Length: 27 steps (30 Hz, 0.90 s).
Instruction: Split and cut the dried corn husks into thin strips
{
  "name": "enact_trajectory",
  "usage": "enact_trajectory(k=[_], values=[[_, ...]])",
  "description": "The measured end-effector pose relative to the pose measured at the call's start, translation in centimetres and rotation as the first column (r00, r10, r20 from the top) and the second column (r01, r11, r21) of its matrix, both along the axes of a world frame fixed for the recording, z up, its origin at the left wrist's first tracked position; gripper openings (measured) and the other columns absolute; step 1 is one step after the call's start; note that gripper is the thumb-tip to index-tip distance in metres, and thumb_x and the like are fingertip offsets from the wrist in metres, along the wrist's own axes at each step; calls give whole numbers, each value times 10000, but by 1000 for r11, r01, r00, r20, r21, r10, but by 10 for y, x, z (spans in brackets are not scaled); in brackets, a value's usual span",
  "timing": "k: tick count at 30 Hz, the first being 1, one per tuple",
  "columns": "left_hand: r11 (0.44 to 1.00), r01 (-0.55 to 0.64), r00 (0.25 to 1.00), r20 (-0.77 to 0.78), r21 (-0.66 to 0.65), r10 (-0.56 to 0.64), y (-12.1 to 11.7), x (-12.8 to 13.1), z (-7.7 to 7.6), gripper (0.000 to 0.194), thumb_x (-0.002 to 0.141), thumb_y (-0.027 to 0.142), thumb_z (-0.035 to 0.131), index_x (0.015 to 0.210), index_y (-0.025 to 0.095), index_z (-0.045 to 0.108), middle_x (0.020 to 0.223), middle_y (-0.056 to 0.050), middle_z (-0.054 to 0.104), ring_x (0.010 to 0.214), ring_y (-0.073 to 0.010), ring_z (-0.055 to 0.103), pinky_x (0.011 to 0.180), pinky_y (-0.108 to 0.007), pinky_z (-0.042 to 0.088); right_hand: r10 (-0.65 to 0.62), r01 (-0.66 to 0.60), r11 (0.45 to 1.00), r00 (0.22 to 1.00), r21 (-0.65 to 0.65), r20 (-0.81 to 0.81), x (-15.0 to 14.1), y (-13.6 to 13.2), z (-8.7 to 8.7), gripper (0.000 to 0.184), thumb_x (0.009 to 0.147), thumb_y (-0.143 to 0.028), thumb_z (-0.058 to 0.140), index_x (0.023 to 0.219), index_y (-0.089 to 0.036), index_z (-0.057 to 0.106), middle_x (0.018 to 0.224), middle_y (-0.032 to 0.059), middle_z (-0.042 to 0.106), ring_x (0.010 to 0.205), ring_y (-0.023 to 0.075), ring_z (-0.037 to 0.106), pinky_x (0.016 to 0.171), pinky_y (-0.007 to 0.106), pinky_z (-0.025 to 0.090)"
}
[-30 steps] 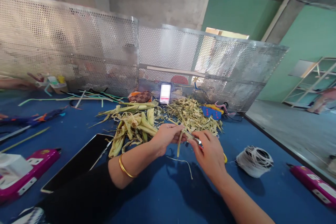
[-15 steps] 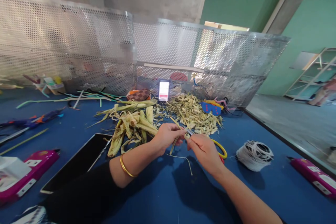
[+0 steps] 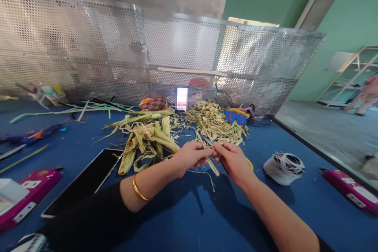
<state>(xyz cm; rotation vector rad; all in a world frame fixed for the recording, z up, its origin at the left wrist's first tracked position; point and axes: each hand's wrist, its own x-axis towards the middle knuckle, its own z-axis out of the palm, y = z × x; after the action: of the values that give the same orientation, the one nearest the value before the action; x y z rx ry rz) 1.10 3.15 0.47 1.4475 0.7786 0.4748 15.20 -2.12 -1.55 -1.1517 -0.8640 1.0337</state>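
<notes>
In the middle of the head view, my left hand [image 3: 189, 154] pinches a narrow strip of dried corn husk [image 3: 214, 168], whose pale end points down toward the table. My right hand [image 3: 233, 162] is closed beside it, fingertips almost meeting the left ones, and holds scissors [image 3: 208, 141]. Their blades stick out up and to the left near the strip; the yellow handle shows partly behind the palm. Just beyond my hands lie a bundle of corn husks [image 3: 144, 136] and a heap of husk scraps [image 3: 214, 120]. A thin white thread [image 3: 211, 181] lies below.
A black tablet-like slab [image 3: 85, 179] and a magenta power strip [image 3: 32, 193] lie left. At right are a ball of white string [image 3: 284, 168] and another magenta power strip [image 3: 350, 189]. A perforated metal screen [image 3: 183, 47] borders the back. Someone [image 3: 366, 92] stands far right.
The husk strip has turned, its pale end now down to the right between my hands. My right hand has shifted slightly up toward the left fingertips. The view has tilted a little.
</notes>
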Motion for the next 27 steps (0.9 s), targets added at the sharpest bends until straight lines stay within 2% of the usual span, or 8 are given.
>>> enact_trajectory(k=[5,10,14,19,22,24,26,27], values=[[998,52,996,80,-25,-49,-1,1,0,315,601,434,697,650,149,572,466,73,416,420,-36,296,436,-204,168,-89,90,996,995,25,-49,-1,0,0,302,549,-431,775,610,-158,661,484,-20,561,450,84,465,473,223,357],[996,85,993,83,-37,-82,-2,0,2,309,602,430,692,641,157,552,435,85,381,392,-32,241,423,-211,126,-157,161,985,986,67,-62,1,-1,1,271,541,-398,779,602,-159,667,477,-27,548,443,73,445,452,207,329],[994,93,992,90,-53,-88,0,-1,1,340,597,456,700,655,149,566,447,82,386,387,-28,234,416,-214,114,-125,126,991,992,42,-23,5,-1,5,307,537,-433,775,602,-153,669,484,-20,555,451,80,458,467,214,345],[991,104,991,95,-80,-96,5,-1,0,442,715,573,560,767,139,625,494,60,436,368,-30,189,411,-229,90,-88,87,996,996,26,8,9,-3,12,327,543,-460,767,620,-159,663,505,-22,558,454,87,465,478,223,348],[996,77,995,66,-53,-74,6,0,1,385,686,526,611,755,148,623,511,58,449,387,-36,246,420,-218,119,-99,97,995,992,24,81,11,-2,13,322,578,-473,739,650,-169,661,533,-15,566,495,114,491,514,247,381],[997,68,997,44,-22,-67,6,0,1,361,667,503,634,733,149,616,511,62,443,412,-39,283,434,-205,156,-187,178,982,966,65,177,14,-1,13,313,615,-473,708,722,-181,672,607,2,604,577,148,534,578,274,416],[996,83,996,11,27,-84,4,-1,0,350,672,497,626,676,149,594,504,60,441,430,-42,300,451,-202,189,-288,249,956,897,153,336,17,-1,13,290,663,-457,664,783,-193,687,743,33,656,712,189,573,675,306,432],[993,100,995,-10,57,-99,3,-1,0,354,679,499,616,634,151,573,501,56,446,436,-45,306,456,-204,201,-303,241,951,852,193,427,18,-1,13,269,687,-444,642,781,-197,694,797,44,669,772,205,580,719,317,428]])
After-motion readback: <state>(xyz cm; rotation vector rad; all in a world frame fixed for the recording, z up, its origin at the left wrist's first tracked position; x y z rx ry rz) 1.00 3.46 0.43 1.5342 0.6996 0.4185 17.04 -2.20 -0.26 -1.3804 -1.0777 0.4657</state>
